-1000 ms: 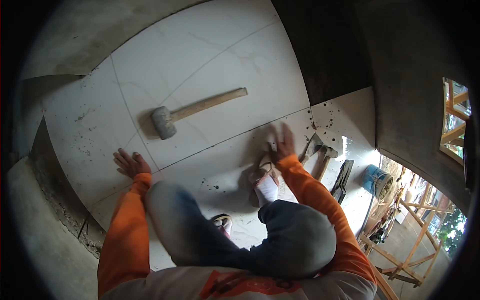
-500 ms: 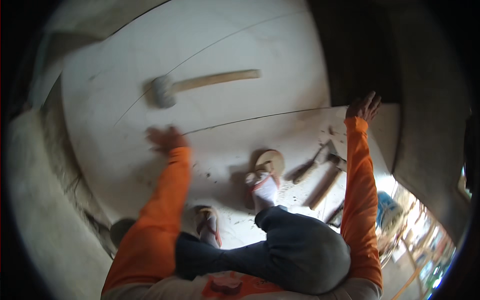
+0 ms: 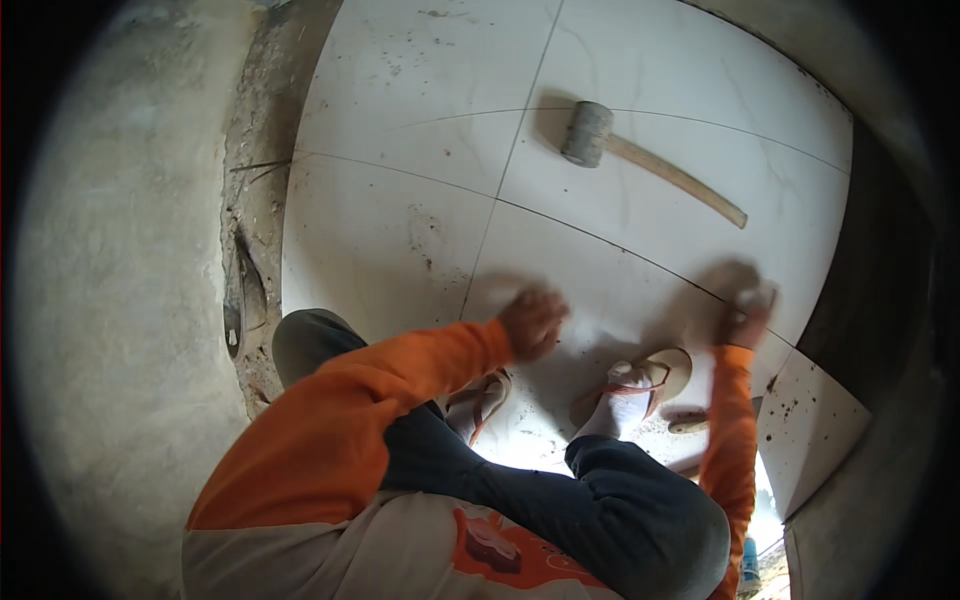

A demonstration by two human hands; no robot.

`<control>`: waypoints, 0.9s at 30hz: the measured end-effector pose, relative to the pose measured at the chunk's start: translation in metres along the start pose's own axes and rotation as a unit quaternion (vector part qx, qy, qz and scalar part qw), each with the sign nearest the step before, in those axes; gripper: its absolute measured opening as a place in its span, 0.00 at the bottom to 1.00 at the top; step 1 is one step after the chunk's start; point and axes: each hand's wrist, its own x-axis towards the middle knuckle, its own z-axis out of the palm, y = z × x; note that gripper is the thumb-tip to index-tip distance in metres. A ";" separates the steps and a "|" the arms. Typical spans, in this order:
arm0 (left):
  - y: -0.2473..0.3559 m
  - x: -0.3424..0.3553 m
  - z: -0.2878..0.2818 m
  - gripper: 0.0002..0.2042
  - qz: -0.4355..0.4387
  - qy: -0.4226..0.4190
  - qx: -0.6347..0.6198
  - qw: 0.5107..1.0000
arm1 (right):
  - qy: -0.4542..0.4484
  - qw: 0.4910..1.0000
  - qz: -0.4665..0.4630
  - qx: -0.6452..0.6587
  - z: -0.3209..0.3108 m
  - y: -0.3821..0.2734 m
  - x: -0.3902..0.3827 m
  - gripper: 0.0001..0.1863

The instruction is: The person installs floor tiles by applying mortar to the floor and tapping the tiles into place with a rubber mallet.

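Note:
My left hand point(image 3: 535, 322) hovers over the white floor tiles point(image 3: 370, 235), near a joint line. Its fingers look curled in, slightly blurred, with nothing visible in them. Motion smears my right hand point(image 3: 748, 315), at the right end of the long tile joint; whether it holds anything does not show. Beyond both hands lies a rubber mallet point(image 3: 588, 134) with a grey head and a wooden handle point(image 3: 682, 181), apart from either hand, on the tiles.
My feet in sandals point(image 3: 665, 378) rest on the tiles close to my hands. A rough gap with rubble point(image 3: 262, 215) runs between the tiles and the left wall point(image 3: 140, 250). A speckled tile piece point(image 3: 808, 430) lies at the right, below a dark opening point(image 3: 868, 265).
My view has turned, so the mallet now appears further right and tilted the other way. My left hand has gone from spread to curled. The tools by my right arm are mostly out of sight.

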 end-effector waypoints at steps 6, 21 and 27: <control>-0.051 0.054 -0.011 0.28 -0.439 0.326 0.095 0.832 | -0.329 0.882 -0.301 0.153 0.031 -0.233 -0.023 0.46; -0.024 0.057 -0.008 0.32 -0.241 0.066 0.149 0.957 | 0.066 0.986 -0.097 0.115 0.005 -0.149 0.072 0.31; -0.022 0.050 0.005 0.30 -0.164 -0.003 0.168 0.972 | -0.079 0.991 -0.100 -0.043 0.021 -0.101 0.125 0.27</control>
